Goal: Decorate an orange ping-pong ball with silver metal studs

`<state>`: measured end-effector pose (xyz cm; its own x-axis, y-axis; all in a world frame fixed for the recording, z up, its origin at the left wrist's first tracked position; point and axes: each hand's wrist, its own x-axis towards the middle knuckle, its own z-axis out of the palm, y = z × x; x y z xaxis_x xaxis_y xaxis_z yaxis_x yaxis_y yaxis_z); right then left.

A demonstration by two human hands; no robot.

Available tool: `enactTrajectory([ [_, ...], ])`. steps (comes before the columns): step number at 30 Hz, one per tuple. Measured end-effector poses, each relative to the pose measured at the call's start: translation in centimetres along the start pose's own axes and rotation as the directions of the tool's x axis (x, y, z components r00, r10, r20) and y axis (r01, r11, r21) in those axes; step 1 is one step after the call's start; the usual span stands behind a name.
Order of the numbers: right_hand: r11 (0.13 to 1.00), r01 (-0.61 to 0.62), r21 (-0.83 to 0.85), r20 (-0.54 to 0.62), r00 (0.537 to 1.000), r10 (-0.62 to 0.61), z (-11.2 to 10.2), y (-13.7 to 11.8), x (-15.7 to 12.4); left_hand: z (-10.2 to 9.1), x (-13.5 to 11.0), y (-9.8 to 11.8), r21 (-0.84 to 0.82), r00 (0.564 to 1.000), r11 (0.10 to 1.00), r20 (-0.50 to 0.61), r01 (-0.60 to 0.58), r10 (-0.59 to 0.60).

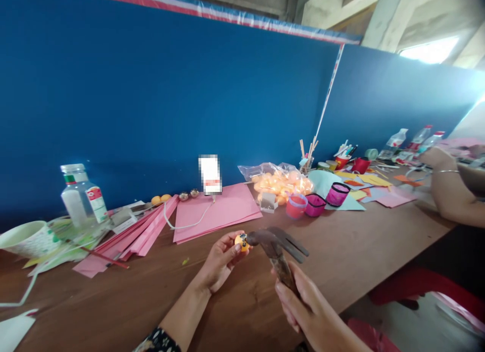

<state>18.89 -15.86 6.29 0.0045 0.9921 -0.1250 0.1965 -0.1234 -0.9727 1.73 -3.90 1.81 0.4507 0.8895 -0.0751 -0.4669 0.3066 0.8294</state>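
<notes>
My left hand [223, 258] is closed round a small orange ping-pong ball [240, 244] just above the brown table [242, 316]. Dark marks show on the ball's right side. A claw hammer [273, 243] with a rusty head and a worn wooden handle is gripped in my right hand [299, 301]. The hammer's striking face is at the ball's right side and seems to touch it; its claw points right. My fingers hide the lower handle and part of the ball.
Behind my hands lie pink paper sheets [223, 210], a phone [210, 175] on a white cable, and a bag of orange balls [280, 183]. Small pink containers [315, 204] stand to the right. At left are a glass bottle [81, 195] and a paper bowl [28, 241]. Another person's arm [449, 190] rests at far right.
</notes>
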Motion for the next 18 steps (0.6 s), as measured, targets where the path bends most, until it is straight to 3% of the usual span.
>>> enactTrajectory([
  [5,1.000,-0.002,0.016,0.071,0.998,0.001,-0.19,-0.34,-0.04,-0.05,0.10,0.04,-0.011,0.999,1.000,-0.036,-0.004,0.004],
  [10,1.000,0.002,0.001,0.003,1.000,-0.002,-0.05,-0.46,-0.40,-0.11,0.20,-0.20,-0.001,1.000,1.000,-0.016,-0.009,0.009],
  [18,1.000,-0.002,0.002,0.022,1.000,0.002,-0.17,-0.56,-0.18,-0.19,0.31,-0.21,0.022,0.999,0.998,-0.014,-0.051,0.051],
])
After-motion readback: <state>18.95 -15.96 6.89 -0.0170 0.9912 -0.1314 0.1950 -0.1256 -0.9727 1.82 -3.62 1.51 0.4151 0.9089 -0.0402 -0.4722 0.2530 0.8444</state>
